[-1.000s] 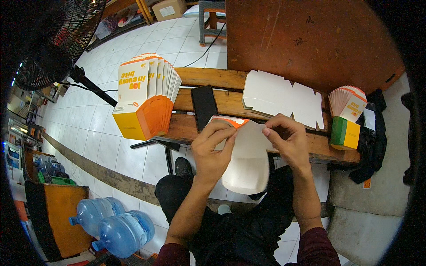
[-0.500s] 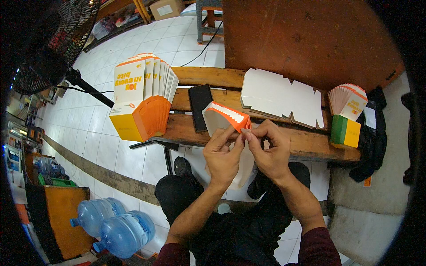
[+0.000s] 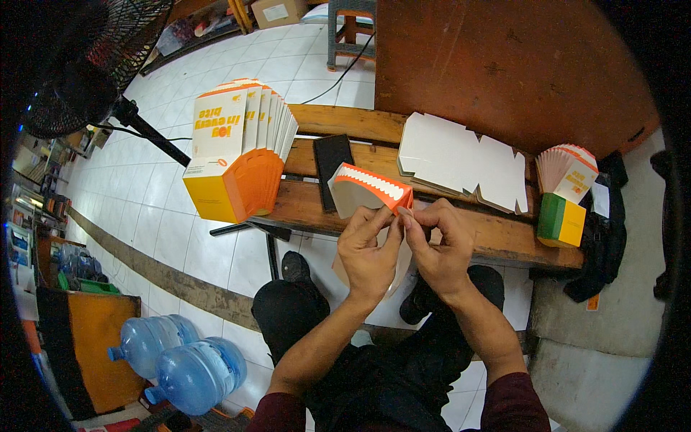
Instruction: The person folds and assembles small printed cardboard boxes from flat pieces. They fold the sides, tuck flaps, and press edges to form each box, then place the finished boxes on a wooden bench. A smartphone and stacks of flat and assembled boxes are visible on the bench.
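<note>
A partly folded cardboard carton [image 3: 371,184], white inside with an orange band and a white scalloped pattern along its edge, is held up over the bench's front edge. My left hand [image 3: 368,253] is closed on it, thumb and fingertips pinching its orange corner. From the other side my right hand [image 3: 442,246] pinches the same corner, so the thumbs almost meet. The fingers hide the exact fold there. Below the hands, part of the carton's white panel shows between my forearms. Behind it a black phone-like slab [image 3: 333,167] lies on the bench.
The slatted wooden bench [image 3: 302,205] carries nested orange-yellow cartons [image 3: 241,144] at left, flat white carton blanks [image 3: 461,160] in a stack, and smaller nested cartons [image 3: 566,189] at right. A fan [image 3: 86,79] stands far left. Blue water jugs [image 3: 198,371] lie on the floor.
Both hands keep pinching the carton's corner, with small finger shifts. The lower white panel shows less below the hands. The whole view has shifted slightly.
</note>
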Available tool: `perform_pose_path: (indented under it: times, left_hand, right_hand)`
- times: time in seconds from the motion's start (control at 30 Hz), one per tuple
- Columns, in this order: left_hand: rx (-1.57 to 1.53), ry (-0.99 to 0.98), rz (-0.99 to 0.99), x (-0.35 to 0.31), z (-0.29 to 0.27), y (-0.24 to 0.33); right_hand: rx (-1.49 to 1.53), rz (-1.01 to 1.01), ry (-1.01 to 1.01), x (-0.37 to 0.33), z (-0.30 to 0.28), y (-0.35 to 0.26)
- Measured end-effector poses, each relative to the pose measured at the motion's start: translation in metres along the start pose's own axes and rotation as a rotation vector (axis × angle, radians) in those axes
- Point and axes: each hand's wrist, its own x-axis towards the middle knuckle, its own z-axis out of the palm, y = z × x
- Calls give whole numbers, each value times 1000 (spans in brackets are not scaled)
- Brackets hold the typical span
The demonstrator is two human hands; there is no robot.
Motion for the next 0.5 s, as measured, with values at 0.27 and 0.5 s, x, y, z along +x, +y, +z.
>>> perform_pose_path:
  times: [0.27, 0.5]
  left_hand:
    - [11, 57, 15, 2, 4, -1]
    - [105, -15, 49, -3, 1, -3]
  right_hand:
    - [-15, -71, 61, -1, 4, 6]
    - [-22, -64, 26, 0, 5, 7]
